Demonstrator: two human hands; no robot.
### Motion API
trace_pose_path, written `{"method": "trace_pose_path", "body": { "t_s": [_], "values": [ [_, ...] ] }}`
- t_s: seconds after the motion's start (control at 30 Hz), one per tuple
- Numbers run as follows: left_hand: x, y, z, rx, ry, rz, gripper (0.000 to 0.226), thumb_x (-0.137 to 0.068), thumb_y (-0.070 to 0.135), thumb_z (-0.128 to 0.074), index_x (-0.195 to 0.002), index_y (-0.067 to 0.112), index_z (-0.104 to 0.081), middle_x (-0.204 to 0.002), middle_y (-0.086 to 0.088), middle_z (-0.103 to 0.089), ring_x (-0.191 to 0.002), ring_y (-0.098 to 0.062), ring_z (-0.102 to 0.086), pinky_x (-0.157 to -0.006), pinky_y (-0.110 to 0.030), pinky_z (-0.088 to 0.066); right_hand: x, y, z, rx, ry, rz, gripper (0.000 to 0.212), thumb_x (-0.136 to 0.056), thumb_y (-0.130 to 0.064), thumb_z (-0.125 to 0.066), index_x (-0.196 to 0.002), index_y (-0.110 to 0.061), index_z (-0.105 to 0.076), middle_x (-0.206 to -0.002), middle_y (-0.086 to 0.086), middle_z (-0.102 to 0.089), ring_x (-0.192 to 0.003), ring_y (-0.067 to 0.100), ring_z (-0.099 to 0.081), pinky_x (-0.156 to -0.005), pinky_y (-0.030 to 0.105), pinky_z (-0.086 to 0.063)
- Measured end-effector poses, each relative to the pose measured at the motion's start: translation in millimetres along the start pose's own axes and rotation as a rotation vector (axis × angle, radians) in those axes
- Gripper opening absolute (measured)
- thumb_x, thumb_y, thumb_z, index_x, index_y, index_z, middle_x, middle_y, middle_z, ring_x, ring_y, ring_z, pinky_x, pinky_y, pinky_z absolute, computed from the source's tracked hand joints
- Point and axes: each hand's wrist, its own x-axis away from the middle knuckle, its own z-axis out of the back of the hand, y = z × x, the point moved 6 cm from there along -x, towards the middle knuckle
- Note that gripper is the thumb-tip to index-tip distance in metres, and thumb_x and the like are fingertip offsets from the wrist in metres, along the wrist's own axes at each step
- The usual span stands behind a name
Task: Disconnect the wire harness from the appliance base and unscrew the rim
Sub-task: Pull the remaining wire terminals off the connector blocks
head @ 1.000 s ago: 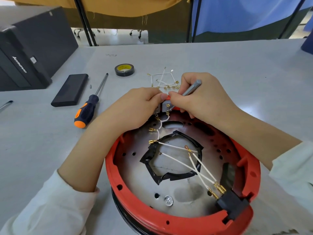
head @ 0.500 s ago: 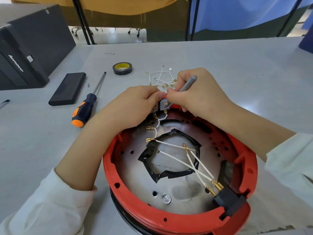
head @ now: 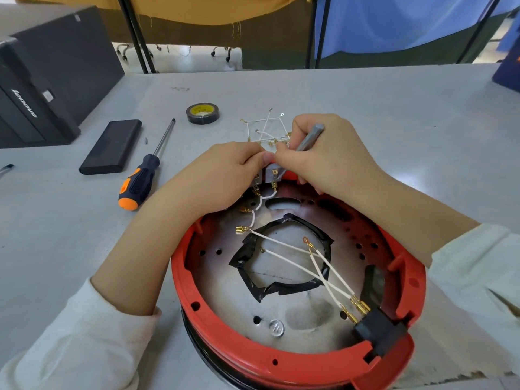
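While the left hand (head: 222, 175) pinches the small grey terminal block (head: 271, 174) at the far edge of the appliance base (head: 298, 313), its fingers curl tight around the block's left side and thumb and fingertips close on it. The right hand (head: 332, 159) meets it from the other side, its grip closed around a slim grey metal tool (head: 311, 137) whose tip slants down to the block; the tip itself is hidden behind the fingers. The base lies upturned on the grey surface (head: 394, 114), nearest the person, with its red rim (head: 253, 358) ringing a metal plate. On that plate, white wires of the harness (head: 295, 260) run from brass terminals near the block, across a ragged black gasket (head: 281, 285) at the plate's middle, to a black plug socket (head: 380, 332) at the base's near right edge. Just beyond the base, behind both hands, a loose bundle of white wires (head: 264, 128) lies on the surface. To the far left of the base rests an orange and black screwdriver (head: 143, 175), then a flat black case (head: 112, 146) further left, and a roll of black tape (head: 202, 113) beyond the screwdriver. A black computer tower (head: 42, 80) stands farthest left of the base.
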Motion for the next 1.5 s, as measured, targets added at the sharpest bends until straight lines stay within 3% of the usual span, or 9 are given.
{"method": "trace_pose_path", "body": {
  "t_s": [0.27, 0.4, 0.6, 0.7, 0.8, 0.9, 1.07, 1.3, 1.5],
  "values": [
    [0, 0, 0, 0.001, 0.007, -0.002, 0.033, -0.098, 0.041, -0.037, -0.103, 0.022, -0.064, -0.065, 0.008, -0.054, -0.06, -0.001, -0.048, -0.056, -0.008, -0.035, -1, -1, -3, -0.045, -0.057, -0.013, 0.033, -0.081, -0.018, -0.066, -0.056, -0.015, -0.043, -0.039, 0.002, -0.05, -0.025, 0.008, -0.039, -0.034, 0.016, -0.031],
    [0, 0, 1, -0.002, 0.012, 0.002, 0.033, -0.098, 0.04, -0.037, -0.103, 0.021, -0.064, -0.064, 0.009, -0.052, -0.061, 0.0, -0.048, -0.056, -0.006, -0.034, -8, -1, -5, -0.091, -0.152, -0.095, 0.035, -0.077, -0.017, -0.068, -0.054, -0.015, -0.042, -0.038, 0.005, -0.052, -0.026, 0.018, -0.041, -0.037, 0.017, -0.033],
    [-1, 0, 0, -0.019, -0.001, -0.006, 0.034, -0.099, 0.04, -0.037, -0.105, 0.02, -0.064, -0.073, 0.006, -0.057, -0.067, -0.002, -0.049, -0.058, -0.006, -0.034, -13, 1, -6, -0.077, -0.236, -0.153, 0.03, -0.078, -0.01, -0.062, -0.054, -0.012, -0.045, -0.037, 0.002, -0.053, -0.027, 0.016, -0.044, -0.058, 0.039, -0.054],
    [-1, 0, 0, -0.024, -0.005, -0.001, 0.033, -0.098, 0.04, -0.037, -0.104, 0.023, -0.064, -0.071, 0.006, -0.056, -0.065, -0.002, -0.05, -0.056, -0.006, -0.035, -14, 3, -6, -0.074, -0.246, -0.155, 0.029, -0.078, -0.006, -0.058, -0.053, -0.013, -0.045, -0.037, 0.002, -0.053, -0.027, 0.015, -0.046, -0.052, 0.03, -0.051],
    [-1, 1, 0, -0.028, -0.011, -0.005, 0.032, -0.099, 0.041, -0.037, -0.106, 0.024, -0.063, -0.081, 0.001, -0.061, -0.071, -0.004, -0.052, -0.059, -0.005, -0.036, -17, 5, -7, -0.063, -0.256, -0.155, 0.03, -0.078, -0.006, -0.057, -0.051, -0.013, -0.046, -0.036, 0.001, -0.053, -0.026, 0.013, -0.045, -0.035, 0.014, -0.034],
    [-2, 1, 1, -0.033, -0.015, -0.004, 0.033, -0.099, 0.04, -0.036, -0.106, 0.023, -0.063, -0.08, 0.001, -0.061, -0.069, -0.004, -0.051, -0.058, -0.007, -0.035, -21, 3, -11, 0.014, -0.288, -0.159, 0.027, -0.079, -0.008, -0.056, -0.053, -0.012, -0.05, -0.034, -0.002, -0.052, -0.024, 0.008, -0.043, -0.031, 0.01, -0.027],
    [-1, 3, 0, -0.017, -0.013, -0.006, 0.036, -0.099, 0.039, -0.036, -0.107, 0.017, -0.063, -0.084, -0.005, -0.064, -0.075, -0.015, -0.056, -0.059, -0.013, -0.038, -13, 0, -7, 0.048, -0.124, -0.025, 0.03, -0.08, -0.02, -0.057, -0.052, -0.014, -0.048, -0.039, 0.003, -0.056, -0.026, 0.011, -0.046, -0.039, 0.014, -0.038],
    [1, 3, 0, 0.063, -0.053, 0.012, 0.038, -0.1, 0.037, -0.036, -0.104, 0.01, -0.063, -0.097, -0.01, -0.067, -0.092, -0.022, -0.059, -0.072, -0.02, -0.039, -6, -18, -6, -0.048, -0.068, 0.192, 0.049, -0.1, -0.034, -0.043, -0.06, -0.006, -0.042, -0.041, 0.001, -0.046, -0.036, 0.011, -0.042, -0.045, 0.027, -0.038],
    [1, 2, -1, 0.087, -0.05, 0.021, 0.033, -0.1, 0.034, -0.034, -0.08, 0.025, -0.059, -0.077, -0.003, -0.064, -0.065, -0.007, -0.051, -0.059, -0.01, -0.038, -4, -25, -19, 0.232, -0.109, 0.307, 0.046, -0.1, -0.042, -0.034, -0.061, -0.018, -0.034, -0.055, 0.005, -0.051, -0.051, 0.014, -0.043, -0.052, 0.025, -0.029]
  ]
}}
